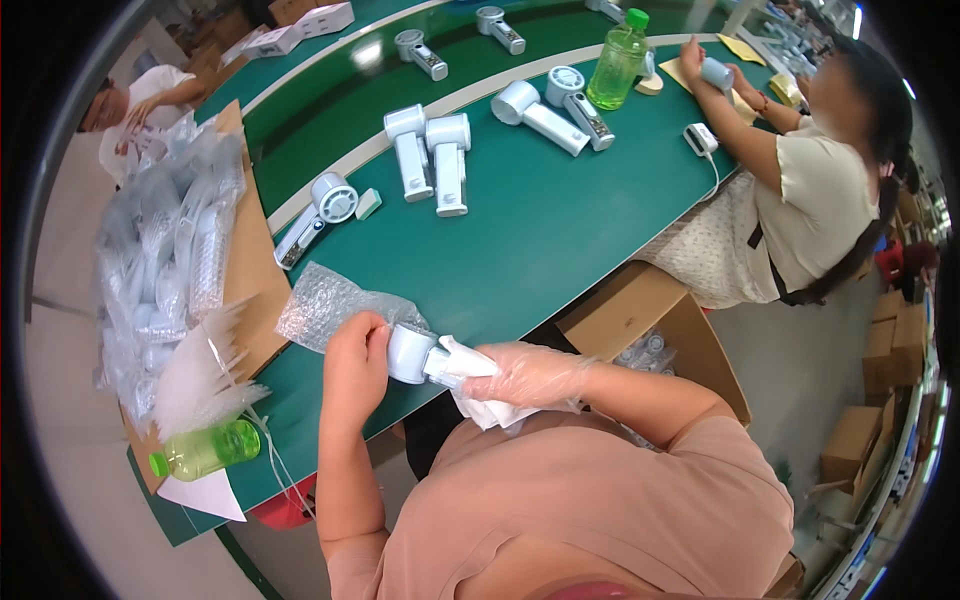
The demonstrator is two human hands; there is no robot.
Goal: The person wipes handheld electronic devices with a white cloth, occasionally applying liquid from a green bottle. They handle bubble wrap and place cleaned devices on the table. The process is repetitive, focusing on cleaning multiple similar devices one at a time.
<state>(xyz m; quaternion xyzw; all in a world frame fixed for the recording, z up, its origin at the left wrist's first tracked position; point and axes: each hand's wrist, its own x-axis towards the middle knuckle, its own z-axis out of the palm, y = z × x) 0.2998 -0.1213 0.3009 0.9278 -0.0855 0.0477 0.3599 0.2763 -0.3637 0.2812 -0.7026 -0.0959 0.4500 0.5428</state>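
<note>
Standing here, I see bubble bags (165, 250) heaped well left of the left hand, probably parked there to clear the working side. A loose bubble pouch (325, 305) lies just beyond that hand, likely for easy reach. The left hand (353, 350) curls tightly at the head of a pale handheld fan (407, 353), seemingly steadying it between both hands. The plastic-gloved right hand (525, 375) grips its handle through white cloth (465, 358), perhaps sparing the finish. Right of it sits a cardboard carton (620, 308).

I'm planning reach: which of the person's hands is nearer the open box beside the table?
Right. The right hand is left of the open box; the left hand is farther left, past the fan.
</note>
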